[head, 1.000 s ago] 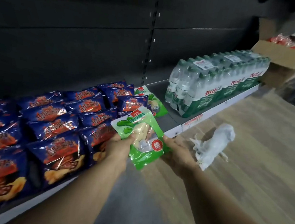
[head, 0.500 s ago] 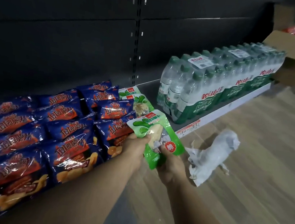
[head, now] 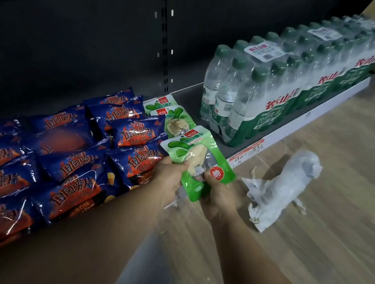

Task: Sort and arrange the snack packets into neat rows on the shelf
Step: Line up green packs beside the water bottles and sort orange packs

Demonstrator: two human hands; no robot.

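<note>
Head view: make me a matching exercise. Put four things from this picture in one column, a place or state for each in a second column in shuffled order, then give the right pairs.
Things
1. held green packet
2. blue chip bags
3. bottle pack
4. white plastic bag

Places or states
A. crumpled on the wooden floor, right of the hands
B. shrink-wrapped, standing on the right part of the shelf
C. gripped at its lower end by the left hand and right hand
D. lying in rows on the left part of the shelf

Pairs: 1-C, 2-D, 3-B, 4-A
</note>
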